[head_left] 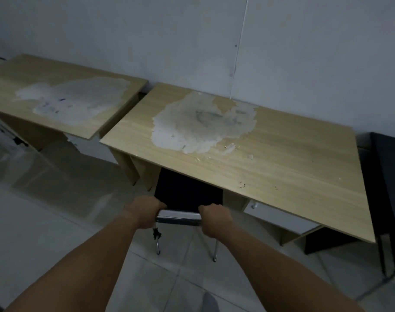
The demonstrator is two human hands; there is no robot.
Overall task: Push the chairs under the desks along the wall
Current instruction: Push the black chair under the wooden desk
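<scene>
Both arms reach forward; the left hand (pixel 147 213) and right hand (pixel 214 219) are curled tight around the chair (pixel 187 194) (its shiny top bar), seat partly under the worktop (pixel 270 158).

Grey wall (pixel 304 52), pale tiled floor (pixel 45 221)

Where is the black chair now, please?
In the head view, the black chair sits low in the centre, partly under the nearer desk, both hands holding its back.

Peeling wood-grain desk (pixel 282 158), glossy chrome chair (pixel 178 218)
</scene>
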